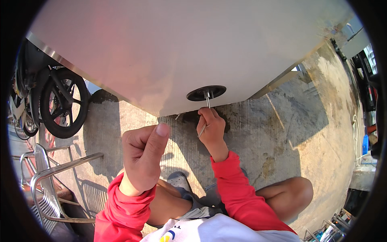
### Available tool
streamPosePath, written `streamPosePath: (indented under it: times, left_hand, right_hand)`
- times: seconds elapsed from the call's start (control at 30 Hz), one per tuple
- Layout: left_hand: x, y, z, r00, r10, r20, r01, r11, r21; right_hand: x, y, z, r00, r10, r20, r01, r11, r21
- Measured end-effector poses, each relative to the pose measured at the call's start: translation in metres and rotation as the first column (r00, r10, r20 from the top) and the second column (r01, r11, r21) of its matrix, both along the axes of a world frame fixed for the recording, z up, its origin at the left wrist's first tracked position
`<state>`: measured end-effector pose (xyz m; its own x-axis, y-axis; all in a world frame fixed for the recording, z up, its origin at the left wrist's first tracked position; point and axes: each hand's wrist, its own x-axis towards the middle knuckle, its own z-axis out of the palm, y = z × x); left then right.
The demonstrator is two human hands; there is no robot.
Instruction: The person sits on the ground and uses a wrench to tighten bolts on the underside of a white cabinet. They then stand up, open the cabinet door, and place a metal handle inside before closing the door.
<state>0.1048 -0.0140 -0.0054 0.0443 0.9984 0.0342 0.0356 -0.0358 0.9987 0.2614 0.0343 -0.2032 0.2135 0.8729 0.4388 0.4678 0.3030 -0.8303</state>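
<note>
Below the disc [198, 93], the right hand [212, 130] pinches a rod [202, 130], seemingly working the disc's centre; the left hand [142, 159], left of it, curls closed. Next calls for steady alignment.

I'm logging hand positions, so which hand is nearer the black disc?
Your right hand. It is just below the black disc in the picture, gripping a slim metal tool that reaches up to it; your left hand is farther off, lower and to the left.
</note>
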Motion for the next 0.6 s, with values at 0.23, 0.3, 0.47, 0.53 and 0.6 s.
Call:
streamPosePath:
  times: [0.23, 0.3, 0.47, 0.53, 0.6]
  left_hand:
    - [0.001, 0.005, -0.001, 0.999, 0.011, -0.031, -0.011, 1.0, 0.01]
    - [0.007, 0.004, 0.003, 1.0, 0.002, -0.03, -0.001, 0.999, 0.038]
    - [0.009, -0.004, 0.008, 0.998, -0.018, -0.054, 0.02, 0.999, 0.028]
    - [0.006, -0.003, 0.005, 0.997, -0.006, -0.072, 0.009, 0.999, 0.048]
    - [0.002, -0.004, 0.005, 0.997, 0.0, -0.074, 0.004, 0.998, 0.056]
  right_hand:
    - [0.0, -0.031, 0.008, 1.0, 0.005, -0.028, 0.001, 0.98, 0.197]
    - [-0.013, -0.043, 0.013, 0.783, 0.027, -0.621, -0.06, 0.998, -0.033]
    - [-0.01, -0.035, 0.025, 0.302, -0.089, -0.949, -0.278, 0.944, -0.177]
    - [-0.011, -0.028, 0.03, 0.192, -0.123, -0.974, -0.299, 0.938, -0.177]
    - [-0.01, -0.025, 0.028, 0.058, -0.122, -0.991, -0.363, 0.922, -0.134]
